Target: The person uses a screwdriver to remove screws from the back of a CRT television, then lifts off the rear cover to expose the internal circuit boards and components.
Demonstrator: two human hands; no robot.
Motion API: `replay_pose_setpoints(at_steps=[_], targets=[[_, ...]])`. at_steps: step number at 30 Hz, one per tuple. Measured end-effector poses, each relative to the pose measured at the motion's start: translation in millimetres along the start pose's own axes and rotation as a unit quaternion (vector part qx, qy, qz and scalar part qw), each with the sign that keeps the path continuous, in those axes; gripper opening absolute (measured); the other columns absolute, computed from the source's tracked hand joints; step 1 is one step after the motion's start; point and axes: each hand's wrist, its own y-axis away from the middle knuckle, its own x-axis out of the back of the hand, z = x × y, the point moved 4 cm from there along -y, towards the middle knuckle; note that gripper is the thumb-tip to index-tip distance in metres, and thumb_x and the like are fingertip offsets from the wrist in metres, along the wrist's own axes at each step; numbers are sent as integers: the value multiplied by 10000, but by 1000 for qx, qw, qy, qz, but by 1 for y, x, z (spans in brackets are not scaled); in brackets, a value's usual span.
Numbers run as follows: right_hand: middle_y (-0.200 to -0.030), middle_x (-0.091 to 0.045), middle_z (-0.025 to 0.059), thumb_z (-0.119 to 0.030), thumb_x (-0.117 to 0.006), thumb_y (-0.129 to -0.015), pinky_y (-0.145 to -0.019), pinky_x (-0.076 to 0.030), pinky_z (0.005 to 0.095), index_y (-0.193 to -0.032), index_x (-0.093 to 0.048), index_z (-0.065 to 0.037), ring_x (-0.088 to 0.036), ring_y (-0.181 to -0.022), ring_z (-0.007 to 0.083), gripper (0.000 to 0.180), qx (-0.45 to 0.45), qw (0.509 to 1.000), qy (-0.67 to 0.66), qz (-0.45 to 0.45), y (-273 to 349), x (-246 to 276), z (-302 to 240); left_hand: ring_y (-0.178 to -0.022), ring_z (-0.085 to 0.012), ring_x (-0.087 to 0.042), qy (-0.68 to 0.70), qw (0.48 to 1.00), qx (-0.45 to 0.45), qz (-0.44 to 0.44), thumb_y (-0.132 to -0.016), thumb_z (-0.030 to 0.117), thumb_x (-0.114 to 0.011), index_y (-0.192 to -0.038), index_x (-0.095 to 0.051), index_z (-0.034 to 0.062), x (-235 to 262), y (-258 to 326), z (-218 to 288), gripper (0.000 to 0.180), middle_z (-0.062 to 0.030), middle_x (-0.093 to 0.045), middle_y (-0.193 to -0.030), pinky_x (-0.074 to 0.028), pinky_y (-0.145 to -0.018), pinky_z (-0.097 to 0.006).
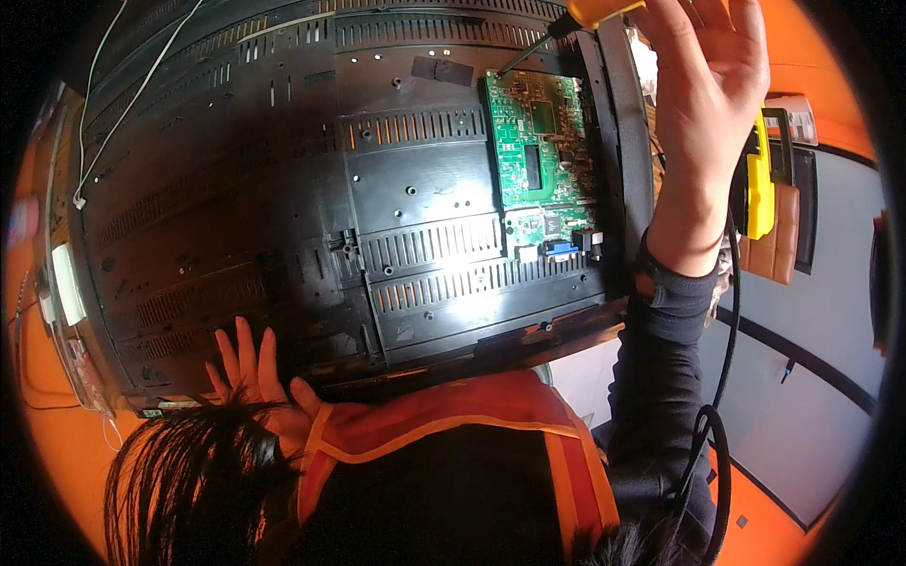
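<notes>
A large black slotted plastic panel (217, 189), like the back of a television, lies in front of me. A green circuit board (514, 174) sits on its right part. My right hand (713, 90) is at the far right, its fingers partly cut off by the upper edge, at the handle of a screwdriver (585, 13) with an orange-yellow grip. The shaft slants down to the left, and its tip meets the board's far left corner. My left hand (257, 373) rests with spread fingers on the panel's near edge, holding nothing; hair hides part of it.
Thin white cables (132, 94) run across the panel's far left. A black cable (731, 340) hangs beside my right forearm. Right of the panel are a yellow object (760, 184) and a brown piece (772, 236). A red apron (444, 410) with orange trim covers my front.
</notes>
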Motion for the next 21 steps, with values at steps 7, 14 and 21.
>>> replay_pose_setpoints(at_steps=[7, 14, 21], targets=[[-1059, -581, 161, 7, -483, -863, -816, -517, 346, -1243, -428, -4, -589, -965, 226, 384, 2, 997, -49, 62, 7, 21, -2, -1310, -401, -264, 54, 998, -10, 39, -916, 283, -303, -1294, -415, 73, 3, 1, 5, 446, -189, -354, -1384, -152, -1042, -596], [-1137, -537, 222, 51, -483, -876, -832, -533, 384, -1236, -404, 47, -571, -1036, 291, 368, -36, 997, -22, 65, 21, 40, 5, -1294, -449, -254, 121, 983, -61, 126, -903, 277, -351, -1258, -420, 23, 24, 6, -9, 441, -235, -359, -1361, -106, -1033, -631], [-1112, -559, 180, 51, -505, -868, -828, -535, 361, -1216, -431, 19, -585, -1011, 250, 358, -57, 992, -35, 105, 30, 40, 19, -1246, -430, -351, 71, 987, -56, 136, -940, 292, -298, -1222, -464, 28, -1, 6, 11, 420, -193, -477, -1282, -175, -1033, -589]])
